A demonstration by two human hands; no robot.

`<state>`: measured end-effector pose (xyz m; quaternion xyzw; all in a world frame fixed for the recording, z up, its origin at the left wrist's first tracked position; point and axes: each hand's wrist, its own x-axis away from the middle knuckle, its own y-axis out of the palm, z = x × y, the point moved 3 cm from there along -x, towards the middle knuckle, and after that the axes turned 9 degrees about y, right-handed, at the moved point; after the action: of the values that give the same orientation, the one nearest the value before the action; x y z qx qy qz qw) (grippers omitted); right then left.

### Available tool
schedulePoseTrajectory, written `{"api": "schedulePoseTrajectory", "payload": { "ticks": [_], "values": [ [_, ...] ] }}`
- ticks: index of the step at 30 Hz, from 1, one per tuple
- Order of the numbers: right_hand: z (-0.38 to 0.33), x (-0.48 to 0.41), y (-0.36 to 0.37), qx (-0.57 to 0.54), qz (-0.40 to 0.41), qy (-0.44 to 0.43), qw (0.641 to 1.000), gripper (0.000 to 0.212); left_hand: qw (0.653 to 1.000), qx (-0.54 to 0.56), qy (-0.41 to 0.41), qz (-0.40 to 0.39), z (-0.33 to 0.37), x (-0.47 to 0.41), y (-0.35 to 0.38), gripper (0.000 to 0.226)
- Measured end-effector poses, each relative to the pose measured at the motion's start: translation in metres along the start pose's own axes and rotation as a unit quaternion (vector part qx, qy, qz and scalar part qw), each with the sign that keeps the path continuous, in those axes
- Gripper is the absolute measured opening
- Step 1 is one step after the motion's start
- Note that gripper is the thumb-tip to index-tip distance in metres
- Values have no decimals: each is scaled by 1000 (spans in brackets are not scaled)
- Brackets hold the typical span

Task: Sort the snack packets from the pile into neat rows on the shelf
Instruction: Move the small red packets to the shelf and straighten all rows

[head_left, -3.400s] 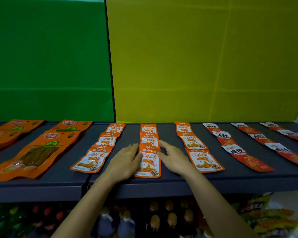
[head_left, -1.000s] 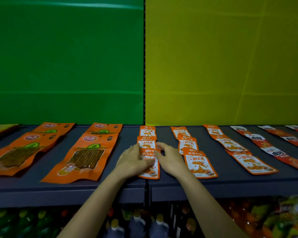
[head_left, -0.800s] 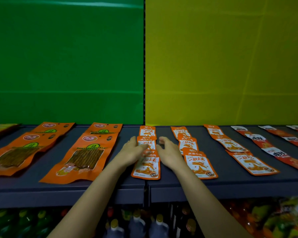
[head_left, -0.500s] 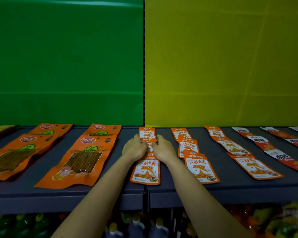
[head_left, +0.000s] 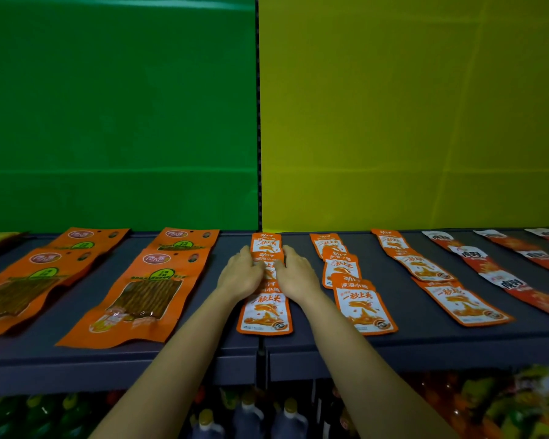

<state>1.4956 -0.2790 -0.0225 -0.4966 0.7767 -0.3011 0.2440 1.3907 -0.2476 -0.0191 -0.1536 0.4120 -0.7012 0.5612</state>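
Two big orange packs (head_left: pixel 11 286) lie overlapped at the far left of the shelf (head_left: pixel 203 350), and a second pair (head_left: pixel 140 293) sits just right of them, all flat on the dark surface. Behind them I see a green panel (head_left: pixel 118 112), meeting a yellow panel (head_left: pixel 412 112) at a dark seam above the middle.

Right of the big packs runs the centre row (head_left: pixel 266 307) of small orange packets, shingled from front to back. My left hand (head_left: pixel 241 275) presses flat on its left edge and my right hand (head_left: pixel 297 274) on its right edge, fingers stretched forward and fairly closed together, gripping nothing; the hands hide the row's middle packets, leaving only the rear one and the front one clear.

Next comes a second row (head_left: pixel 352 280), just beside my right wrist, then a third row (head_left: pixel 438 277) slanting to the right. Beyond that, red packets (head_left: pixel 488 267) with white ends lie in further lines toward the right edge.

Under the shelf I make out bottles (head_left: pixel 244 419) and blurred bright packaging (head_left: pixel 504 407).
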Motion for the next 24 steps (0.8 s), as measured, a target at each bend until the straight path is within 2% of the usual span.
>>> {"api": "schedulePoseTrajectory", "payload": {
  "ticks": [5,9,13,16,20,24],
  "values": [
    [2,7,-3,-30,-5,-6,1000,43,998,52,7,37,-1,9,-5,41],
    [-3,14,-9,-66,-6,-26,997,45,989,80,46,116,6,19,-20,37],
    [-22,24,-20,-68,-5,-68,995,44,978,79,80,178,5,32,-57,28],
    [-51,36,-18,-96,-32,-84,991,45,972,73,66,214,-12,43,-97,26],
    [-94,46,17,-89,-85,-89,988,43,983,41,7,182,-58,49,-137,31],
    [-110,45,65,-51,-110,-35,992,37,989,66,-54,123,-111,56,-149,45]
  ]
}}
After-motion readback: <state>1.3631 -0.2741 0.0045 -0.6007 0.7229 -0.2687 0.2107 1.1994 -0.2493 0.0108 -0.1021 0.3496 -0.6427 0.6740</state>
